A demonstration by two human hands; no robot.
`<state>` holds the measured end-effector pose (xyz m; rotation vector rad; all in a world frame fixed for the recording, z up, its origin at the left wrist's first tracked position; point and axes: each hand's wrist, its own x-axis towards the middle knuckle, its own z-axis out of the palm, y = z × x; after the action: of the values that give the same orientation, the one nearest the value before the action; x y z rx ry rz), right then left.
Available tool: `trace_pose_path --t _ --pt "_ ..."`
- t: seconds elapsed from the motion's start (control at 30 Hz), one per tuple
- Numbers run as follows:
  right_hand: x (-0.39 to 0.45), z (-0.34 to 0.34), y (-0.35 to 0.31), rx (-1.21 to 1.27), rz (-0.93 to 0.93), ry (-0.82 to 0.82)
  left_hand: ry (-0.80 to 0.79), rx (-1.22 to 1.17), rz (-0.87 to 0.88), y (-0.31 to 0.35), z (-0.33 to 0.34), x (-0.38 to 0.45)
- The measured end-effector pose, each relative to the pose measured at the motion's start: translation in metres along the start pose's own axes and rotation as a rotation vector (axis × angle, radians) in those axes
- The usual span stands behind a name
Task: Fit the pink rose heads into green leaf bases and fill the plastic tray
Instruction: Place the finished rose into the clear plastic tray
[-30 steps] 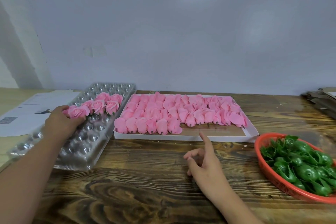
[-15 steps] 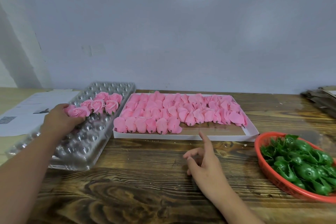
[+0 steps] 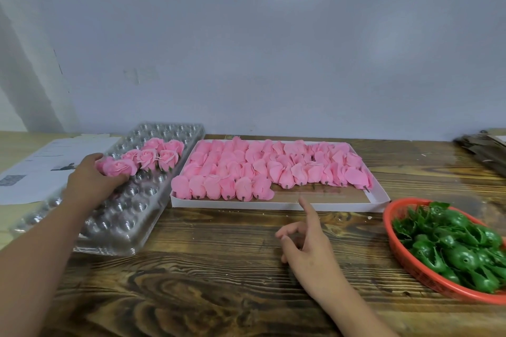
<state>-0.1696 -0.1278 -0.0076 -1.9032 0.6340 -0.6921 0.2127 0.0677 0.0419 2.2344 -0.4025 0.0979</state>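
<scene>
A clear plastic tray (image 3: 128, 208) with round pockets lies at the left, with several finished pink roses (image 3: 161, 156) in its far half. My left hand (image 3: 90, 183) grips one pink rose (image 3: 120, 168) over the tray's middle rows. A white flat box (image 3: 377, 197) in the centre holds several rows of loose pink rose heads (image 3: 246, 169). At the right, a red basket (image 3: 410, 262) is filled with green leaf bases (image 3: 460, 249). My right hand (image 3: 309, 246) hovers over the table in front of the box, forefinger raised, other fingers loosely curled, holding nothing.
White printed papers (image 3: 35, 169) lie left of the tray. A stack of dark card (image 3: 484, 150) sits at the far right edge. A pale wall closes off the back of the wooden table (image 3: 219, 282).
My left hand has stayed at the tray with the rose, shifting only slightly. The right hand has barely moved.
</scene>
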Motion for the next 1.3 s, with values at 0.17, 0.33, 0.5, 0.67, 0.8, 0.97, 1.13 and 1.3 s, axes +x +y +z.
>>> trace_pose_path --t 0.17,0.33,0.5,0.67,0.8,0.97,1.13,1.3 --pt "0.001 0.0 0.0 -0.013 -0.005 0.002 0.015 0.01 -0.01 0.001 0.001 -0.001" --pt "0.001 0.0 0.0 -0.029 0.003 -0.004 0.012 0.061 -0.007 0.002 0.002 0.0" --pt "0.001 -0.001 -0.001 -0.03 0.01 0.002 0.018 0.077 -0.007 0.001 0.004 0.003" --pt "0.001 -0.001 -0.002 -0.031 0.017 -0.005 0.021 0.088 -0.01 0.0 0.003 0.004" --pt "0.0 -0.001 -0.001 -0.029 0.015 -0.006 0.018 0.088 -0.008 0.0 0.004 0.004" --pt "0.0 -0.002 -0.002 -0.031 0.012 -0.009 0.033 0.07 0.0 0.0 0.006 0.001" --pt "0.0 -0.001 -0.003 -0.014 0.022 -0.008 0.051 0.008 -0.013 -0.001 0.006 -0.004" --pt "-0.001 -0.001 -0.004 -0.015 0.019 -0.003 0.066 -0.024 0.006 0.002 0.004 -0.013"
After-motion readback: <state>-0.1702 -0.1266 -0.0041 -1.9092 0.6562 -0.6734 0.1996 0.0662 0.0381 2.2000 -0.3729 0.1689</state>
